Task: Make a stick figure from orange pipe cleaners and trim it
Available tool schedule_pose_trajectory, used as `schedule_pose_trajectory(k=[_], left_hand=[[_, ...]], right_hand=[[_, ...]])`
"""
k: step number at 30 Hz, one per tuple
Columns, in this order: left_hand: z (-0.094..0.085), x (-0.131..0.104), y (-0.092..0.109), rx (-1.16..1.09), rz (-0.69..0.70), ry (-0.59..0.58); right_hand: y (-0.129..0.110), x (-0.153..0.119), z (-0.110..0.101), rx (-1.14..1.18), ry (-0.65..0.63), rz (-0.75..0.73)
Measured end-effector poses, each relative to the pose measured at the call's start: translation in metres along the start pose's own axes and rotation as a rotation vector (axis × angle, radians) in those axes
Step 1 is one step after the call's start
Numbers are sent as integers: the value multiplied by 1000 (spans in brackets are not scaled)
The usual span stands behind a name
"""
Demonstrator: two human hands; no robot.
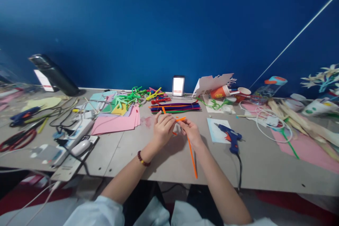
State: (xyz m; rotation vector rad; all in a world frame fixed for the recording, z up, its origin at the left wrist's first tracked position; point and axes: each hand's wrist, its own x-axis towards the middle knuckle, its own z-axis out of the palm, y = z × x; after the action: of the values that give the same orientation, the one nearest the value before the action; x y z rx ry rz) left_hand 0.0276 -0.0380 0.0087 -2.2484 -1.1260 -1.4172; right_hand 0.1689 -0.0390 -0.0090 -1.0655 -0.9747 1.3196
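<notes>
Both hands meet over the middle of the table, working on an orange pipe cleaner [192, 157]. My left hand [163, 129] is closed round its upper part, and short orange ends poke out above and below the fingers. My right hand [191, 131] pinches the orange piece just to the right, fingertips close to the left hand's. A long orange length hangs down from the right hand toward the table's front edge. How the orange pieces join is hidden by the fingers. Behind the hands lies a bundle of purple, red and green pipe cleaners [180, 107].
A blue glue gun [231, 137] lies on pale paper at right, its cable running off the front edge. Pink paper sheets [113, 124], a power strip [75, 137] and tangled cables are at left. A phone [178, 85] leans against the blue wall; paper cups [221, 92] lie back right.
</notes>
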Motion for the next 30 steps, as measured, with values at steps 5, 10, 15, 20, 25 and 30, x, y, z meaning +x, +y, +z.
schedule_pose_trajectory(k=[5,10,15,20,25,30], left_hand=[[2,-1,-3,-162,-176,-114],[1,4,-6,-579,-565,-308],[-8,12,-8,-1162,-951,-587],[-6,8,-16,-1463,-1052,-694],[-2,11,-10,-1410,-1085,-631],[-7,11,0,-940,-793,-333]], right_hand=[[-6,-2,-2,-168,-47,-112],[-9,-1,-5,-226,-25,-194],[-14,-3,-4,-143,-37,-158],[-15,-6,-2,-39,-131,-59],[-11,-3,-2,41,-111,-10],[-8,2,-2,41,175,-34]])
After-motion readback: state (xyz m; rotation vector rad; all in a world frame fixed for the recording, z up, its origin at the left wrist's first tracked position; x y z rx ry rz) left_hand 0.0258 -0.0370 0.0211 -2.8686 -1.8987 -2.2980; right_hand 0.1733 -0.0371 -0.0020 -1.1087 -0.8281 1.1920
